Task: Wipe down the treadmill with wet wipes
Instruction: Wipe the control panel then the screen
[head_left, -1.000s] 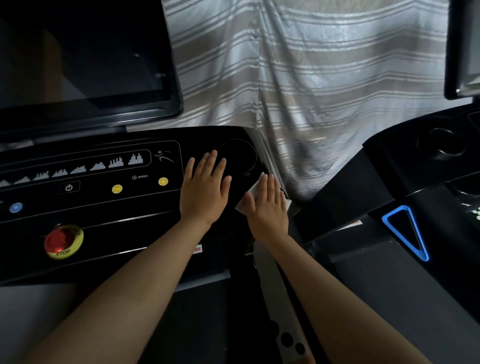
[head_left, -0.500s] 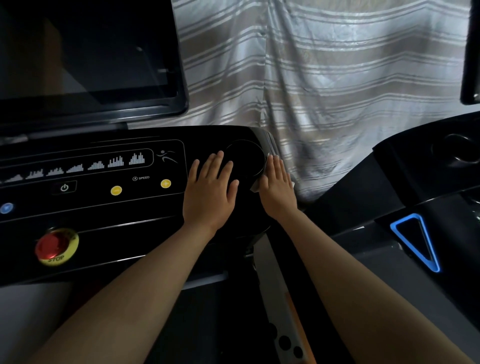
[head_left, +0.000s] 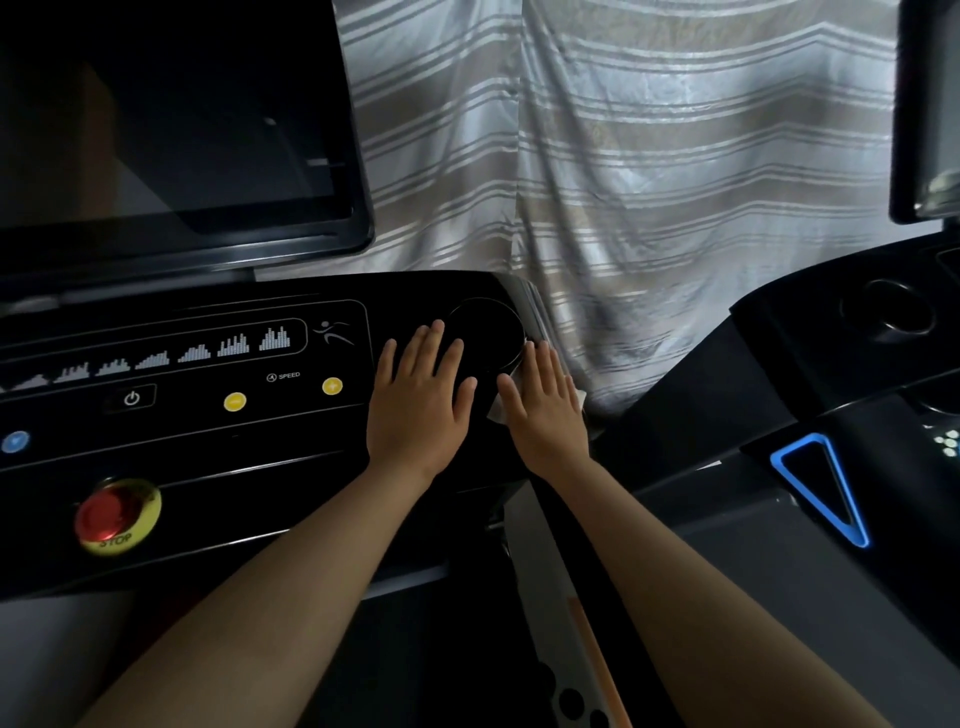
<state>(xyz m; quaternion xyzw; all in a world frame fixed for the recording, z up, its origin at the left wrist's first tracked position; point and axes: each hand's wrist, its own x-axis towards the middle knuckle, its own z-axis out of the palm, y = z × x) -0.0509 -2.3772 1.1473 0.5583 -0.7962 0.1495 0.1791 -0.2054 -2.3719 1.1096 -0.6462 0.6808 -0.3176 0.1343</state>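
Note:
The black treadmill console (head_left: 208, 457) fills the left half of the view, with a dark screen (head_left: 171, 119) above it. My left hand (head_left: 418, 402) lies flat on the console's right part, fingers straight, just left of a round cup recess (head_left: 485, 332). My right hand (head_left: 545, 408) presses flat on a white wet wipe (head_left: 497, 411) at the console's right edge, beside the recess. Only a small corner of the wipe shows under the palm.
A red stop button (head_left: 111, 517) and two yellow speed buttons (head_left: 235, 401) sit on the console. A second treadmill (head_left: 831, 415) with a blue triangle light stands close on the right. A striped curtain (head_left: 649, 182) hangs behind both.
My right hand slid the wipe forward along the console's right edge towards the cup recess, then drew back a little. My left hand has stayed flat in about the same spot.

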